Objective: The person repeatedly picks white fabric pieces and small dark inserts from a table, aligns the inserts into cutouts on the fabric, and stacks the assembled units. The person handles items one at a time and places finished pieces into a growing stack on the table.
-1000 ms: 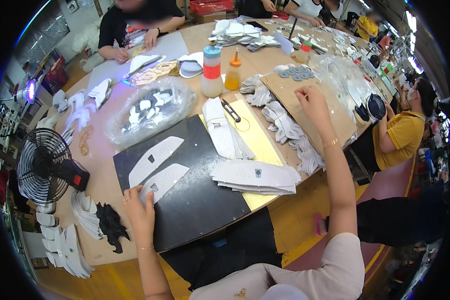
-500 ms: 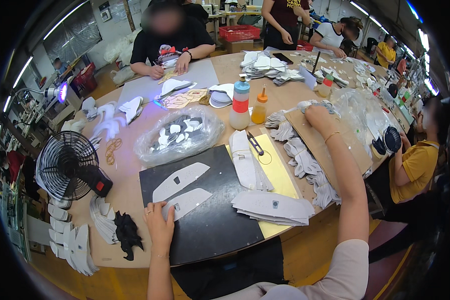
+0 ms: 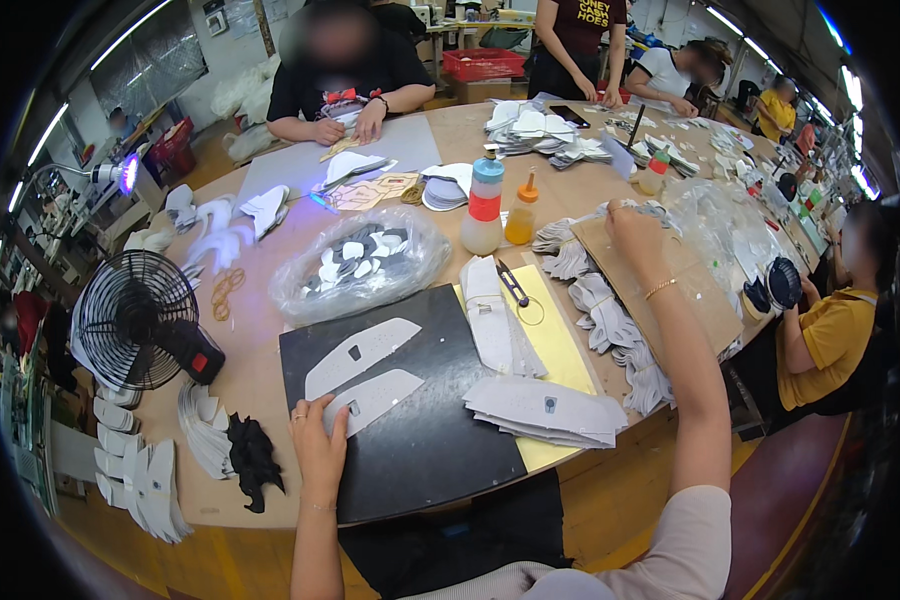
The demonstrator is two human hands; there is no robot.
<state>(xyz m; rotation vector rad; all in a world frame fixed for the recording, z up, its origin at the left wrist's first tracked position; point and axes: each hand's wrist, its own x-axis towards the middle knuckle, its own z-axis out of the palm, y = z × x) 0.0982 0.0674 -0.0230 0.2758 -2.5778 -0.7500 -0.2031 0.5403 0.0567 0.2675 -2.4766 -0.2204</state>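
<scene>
On black mat (image 3: 410, 440), two white cutouts (image 3: 370, 398), left hand (image 3: 318, 445)

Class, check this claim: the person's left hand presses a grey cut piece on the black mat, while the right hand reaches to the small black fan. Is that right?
Not quite. In the head view the right hand reaches to the fanned grey cut pieces on the brown cardboard sheet, not the small black fan, which stands far left. The left hand does press a grey cut piece on the black mat.

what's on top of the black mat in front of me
Two pale grey cut pieces lie on the black mat, the upper piece and the lower piece. The left hand rests on the lower piece's near end. What lies under the mat is hidden.
</scene>
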